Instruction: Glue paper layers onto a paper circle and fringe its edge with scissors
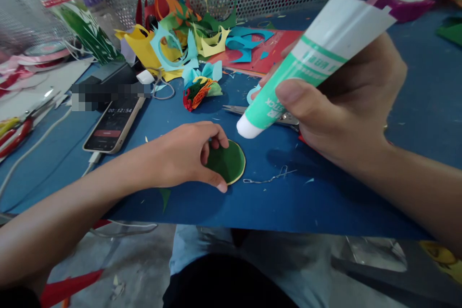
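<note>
I see the left hand flat on the blue desk, centre frame, fingers pinning a green paper disc; its left part is hidden under them. The right hand, upper right, has fingers clamped on a white-green glue tube, nozzle down, just above and right of the disc, not touching. Scissors mostly hidden behind tube and hand. Phone left of centre, partly blurred. Paper scraps piled at top.
</note>
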Tool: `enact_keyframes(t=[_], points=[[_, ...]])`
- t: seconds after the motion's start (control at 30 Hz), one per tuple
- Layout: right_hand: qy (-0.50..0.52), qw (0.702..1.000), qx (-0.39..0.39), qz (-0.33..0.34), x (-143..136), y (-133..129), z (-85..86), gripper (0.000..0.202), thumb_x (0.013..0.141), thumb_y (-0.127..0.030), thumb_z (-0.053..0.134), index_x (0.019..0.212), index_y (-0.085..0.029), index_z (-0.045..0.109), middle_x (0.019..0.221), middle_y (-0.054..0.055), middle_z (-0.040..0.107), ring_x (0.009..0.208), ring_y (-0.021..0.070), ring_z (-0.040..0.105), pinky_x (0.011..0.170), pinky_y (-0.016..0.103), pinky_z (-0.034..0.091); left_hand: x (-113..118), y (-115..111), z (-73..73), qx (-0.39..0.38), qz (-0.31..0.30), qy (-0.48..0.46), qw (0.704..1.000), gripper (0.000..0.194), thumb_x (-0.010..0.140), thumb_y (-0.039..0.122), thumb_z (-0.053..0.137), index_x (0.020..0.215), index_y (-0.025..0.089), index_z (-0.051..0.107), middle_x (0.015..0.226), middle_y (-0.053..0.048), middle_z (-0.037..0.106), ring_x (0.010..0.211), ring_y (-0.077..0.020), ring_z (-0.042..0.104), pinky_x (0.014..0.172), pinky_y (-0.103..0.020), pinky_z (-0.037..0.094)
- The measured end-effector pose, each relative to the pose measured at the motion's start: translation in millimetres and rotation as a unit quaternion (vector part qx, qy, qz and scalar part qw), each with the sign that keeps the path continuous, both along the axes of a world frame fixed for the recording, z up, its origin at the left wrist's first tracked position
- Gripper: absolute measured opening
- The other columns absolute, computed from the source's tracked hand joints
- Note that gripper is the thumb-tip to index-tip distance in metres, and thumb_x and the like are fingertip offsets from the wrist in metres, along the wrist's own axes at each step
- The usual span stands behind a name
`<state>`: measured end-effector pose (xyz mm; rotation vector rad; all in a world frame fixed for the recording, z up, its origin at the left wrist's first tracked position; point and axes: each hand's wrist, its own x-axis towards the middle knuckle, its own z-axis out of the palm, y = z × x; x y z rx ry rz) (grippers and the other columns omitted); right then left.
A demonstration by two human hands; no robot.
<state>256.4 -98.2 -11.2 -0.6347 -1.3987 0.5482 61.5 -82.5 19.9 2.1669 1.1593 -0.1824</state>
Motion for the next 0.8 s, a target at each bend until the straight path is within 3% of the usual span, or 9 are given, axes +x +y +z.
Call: enact_keyframes(t=[0.33, 0.5, 0.63, 0.8], points=[[0.006, 1.0, 0.005, 0.007, 0.4, -1.0, -0.2, 0.021, 0.072, -0.017, 0.071, 0.085, -0.023, 0.056, 0.08, -0.003, 0.064, 0.066, 0.0133, 0.059, 0.052, 0.028, 0.053, -8.6, -7.5, -1.6, 0.042, -0.124, -0.056, 0.99, 0.03, 0.077, 0.039, 0.069, 0.1, 0.021, 0.061, 0.103, -0.002, 0.058, 0.071, -0.0111, 0.054, 0.061, -0.024, 0.043], [0.002, 1.0, -0.009, 0.005, -0.1, -2.5, 0.3, 0.02, 0.072, -0.018, 0.072, 0.083, -0.025, 0.057, 0.079, -0.003, 0.064, 0.066, 0.0142, 0.06, 0.052, 0.028, 0.051, -8.8, -8.8, -0.1, 0.063, -0.158, -0.069, 0.983, 0.013, 0.082, 0.027, 0.063, 0.092, 0.02, 0.064, 0.102, -0.001, 0.061, 0.072, -0.0103, 0.056, 0.065, -0.023, 0.043], [-0.009, 1.0, -0.002, -0.003, 1.1, -2.5, 0.3, 0.019, 0.073, -0.019, 0.072, 0.085, -0.024, 0.058, 0.077, -0.002, 0.063, 0.063, 0.0129, 0.057, 0.05, 0.027, 0.051, -7.7, -15.9, -3.7, 0.143, -0.171, -0.056, 0.973, 0.018, 0.082, 0.036, 0.066, 0.089, 0.02, 0.064, 0.102, -0.001, 0.064, 0.077, -0.013, 0.06, 0.067, -0.025, 0.045], [-0.028, 0.999, -0.003, -0.024, 1.6, -2.8, 0.6, 0.018, 0.074, -0.026, 0.074, 0.083, -0.025, 0.058, 0.079, -0.002, 0.064, 0.066, 0.0141, 0.06, 0.054, 0.028, 0.054, -7.3, -22.9, -5.7, 0.2, -0.194, -0.065, 0.958, 0.01, 0.086, 0.026, 0.057, 0.084, 0.021, 0.066, 0.098, 0.0, 0.069, 0.082, -0.0149, 0.064, 0.073, -0.026, 0.047]])
